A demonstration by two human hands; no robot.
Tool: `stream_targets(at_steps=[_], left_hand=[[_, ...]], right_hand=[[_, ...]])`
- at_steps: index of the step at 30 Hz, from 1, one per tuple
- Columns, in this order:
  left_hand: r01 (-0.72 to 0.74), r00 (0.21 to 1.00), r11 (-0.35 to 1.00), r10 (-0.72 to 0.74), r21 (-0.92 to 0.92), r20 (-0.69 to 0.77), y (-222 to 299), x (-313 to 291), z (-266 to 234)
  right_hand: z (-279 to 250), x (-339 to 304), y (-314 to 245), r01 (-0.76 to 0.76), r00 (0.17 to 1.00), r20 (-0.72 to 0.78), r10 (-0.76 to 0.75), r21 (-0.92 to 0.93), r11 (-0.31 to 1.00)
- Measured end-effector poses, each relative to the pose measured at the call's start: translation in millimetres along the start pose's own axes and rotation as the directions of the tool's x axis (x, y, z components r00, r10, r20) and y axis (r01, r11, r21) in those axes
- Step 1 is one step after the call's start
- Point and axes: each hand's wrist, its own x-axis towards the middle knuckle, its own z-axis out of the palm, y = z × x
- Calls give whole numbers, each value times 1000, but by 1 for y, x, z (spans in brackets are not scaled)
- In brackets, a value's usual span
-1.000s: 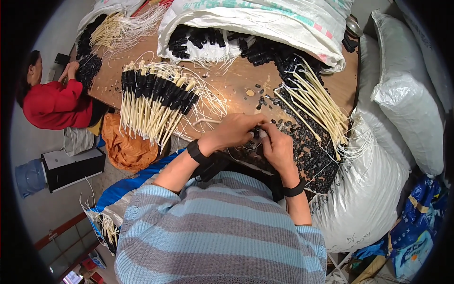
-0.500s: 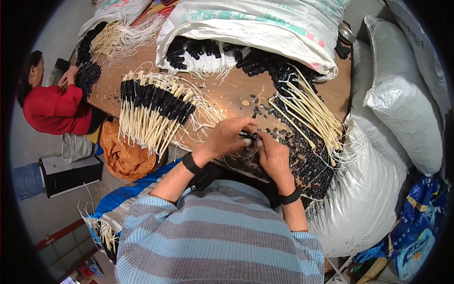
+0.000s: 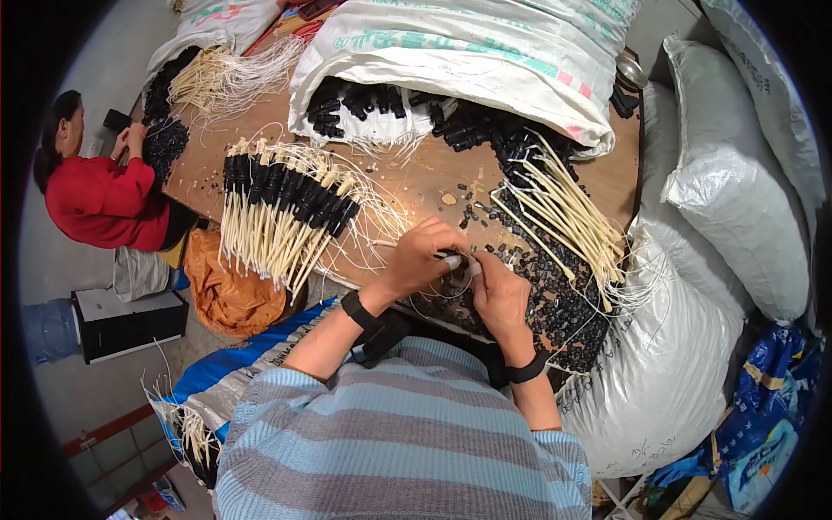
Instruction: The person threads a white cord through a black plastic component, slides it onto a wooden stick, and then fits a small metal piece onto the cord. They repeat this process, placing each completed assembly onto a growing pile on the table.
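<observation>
Over the front edge of the table, my two hands meet fingertip to fingertip. My left hand point(image 3: 423, 258) is closed on a black plastic sleeve point(image 3: 449, 252), mostly hidden by the fingers. A cream tube point(image 3: 384, 243) sticks out behind that hand. My right hand point(image 3: 503, 293) is pinched beside it; what lies in its fingertips is too small to make out. A thin white cord hangs in a loop below the hands. To the left lies a fanned row of cream tubes with black sleeves point(image 3: 290, 195) and white cords.
Small black parts point(image 3: 563, 321) are strewn on the table point(image 3: 399, 178). Bare cream tubes point(image 3: 563, 208) lie on the right. A white woven sack point(image 3: 468, 43) spills black sleeves at the back. Full white sacks point(image 3: 737, 182) stand at right. A person in red point(image 3: 108, 195) works at far left.
My left fingers have closed further over the black sleeve, hiding more of it. My hands have stayed nearly in place. The view has shifted slightly.
</observation>
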Motion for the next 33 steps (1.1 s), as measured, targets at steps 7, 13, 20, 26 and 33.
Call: stream_targets(at_steps=[7,13,20,26,33], left_hand=[[-38,999,992,34,-123,-35,1,-4,0],[88,983,960,-41,-267,177,-4,6,1],[11,999,942,3,335,-41,-67,72,12],[376,916,899,-397,223,58,-52,77,4],[129,985,986,-139,-101,-100,3,31,46]], right_hand=[[5,1,15,-19,998,69,-17,485,874],[-1,2,23,-242,962,232,145,473,847],[-6,2,32,-436,885,94,456,510,741],[4,0,54,-512,795,56,604,595,619],[11,16,38,-516,827,156,541,594,617]])
